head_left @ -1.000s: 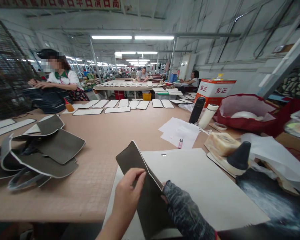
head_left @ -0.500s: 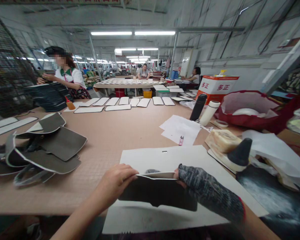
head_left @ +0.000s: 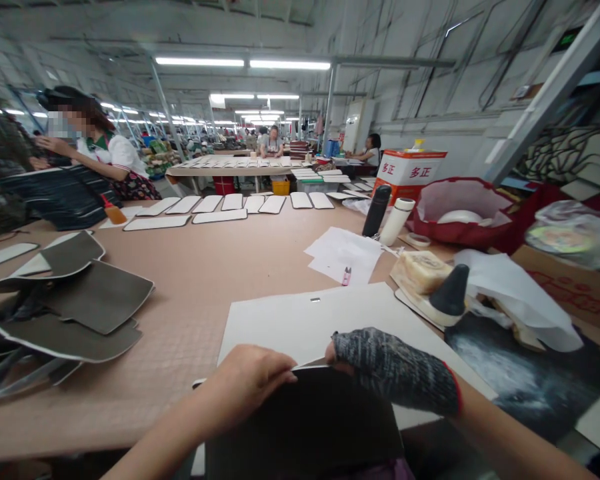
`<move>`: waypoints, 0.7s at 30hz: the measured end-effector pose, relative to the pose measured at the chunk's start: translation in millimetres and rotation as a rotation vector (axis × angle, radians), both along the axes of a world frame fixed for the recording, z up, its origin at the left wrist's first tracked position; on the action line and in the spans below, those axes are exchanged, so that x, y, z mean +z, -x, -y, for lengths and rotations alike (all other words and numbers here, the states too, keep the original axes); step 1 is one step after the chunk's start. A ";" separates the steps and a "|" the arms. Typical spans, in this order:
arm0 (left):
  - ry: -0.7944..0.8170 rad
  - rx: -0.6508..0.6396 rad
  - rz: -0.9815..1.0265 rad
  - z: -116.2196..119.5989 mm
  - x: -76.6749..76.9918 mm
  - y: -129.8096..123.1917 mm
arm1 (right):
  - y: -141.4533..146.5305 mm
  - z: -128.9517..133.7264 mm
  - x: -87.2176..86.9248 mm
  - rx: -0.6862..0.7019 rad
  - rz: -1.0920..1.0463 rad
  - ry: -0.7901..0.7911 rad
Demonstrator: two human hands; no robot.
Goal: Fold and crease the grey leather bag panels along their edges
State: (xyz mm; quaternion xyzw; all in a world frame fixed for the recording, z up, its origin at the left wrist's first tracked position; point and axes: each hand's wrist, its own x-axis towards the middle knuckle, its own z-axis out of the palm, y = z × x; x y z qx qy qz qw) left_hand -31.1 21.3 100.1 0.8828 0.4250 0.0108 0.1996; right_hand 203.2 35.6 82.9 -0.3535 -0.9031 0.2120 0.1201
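Note:
A dark panel with a pale edge (head_left: 320, 420), like a leather bag piece, stands tilted close to my body at the table's front. My left hand (head_left: 257, 380), bare, pinches its top edge left of the middle. On the same edge, further right, my right hand (head_left: 343, 353) is closed; a grey knitted fingerless glove with a red cuff covers it and the wrist. Behind the panel lies a large white board (head_left: 300, 320) with a small metal piece (head_left: 315, 300) on it. The panel's lower part runs out of view.
Dark bag pieces (head_left: 80, 300) are heaped at left. White panels (head_left: 220, 205) line the far side. At right are white paper (head_left: 345, 253), a black bottle (head_left: 377, 210), a white bottle (head_left: 397, 221), a yellowish block (head_left: 423, 270) and a red bag (head_left: 460, 207). A co-worker (head_left: 100, 153) stands at left.
Both hands have drawn the dark panel toward my body and lower, and its dark face now fills more of the view. The surroundings have shifted left as my head turned.

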 end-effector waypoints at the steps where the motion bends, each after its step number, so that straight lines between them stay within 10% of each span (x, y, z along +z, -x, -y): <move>1: -0.005 0.006 -0.003 -0.3 -0.5 -0.2 | 0.6 0.0 0.3 -0.025 0.018 0.012; 15: 0.015 0.107 0.009 2.2 -2.9 -1.9 | 16.9 31.2 -35.3 -0.293 0.186 -0.635; 21: 0.021 -0.028 0.049 4.8 -4.5 -9.0 | 22.3 15.4 -28.5 -0.136 0.025 -0.334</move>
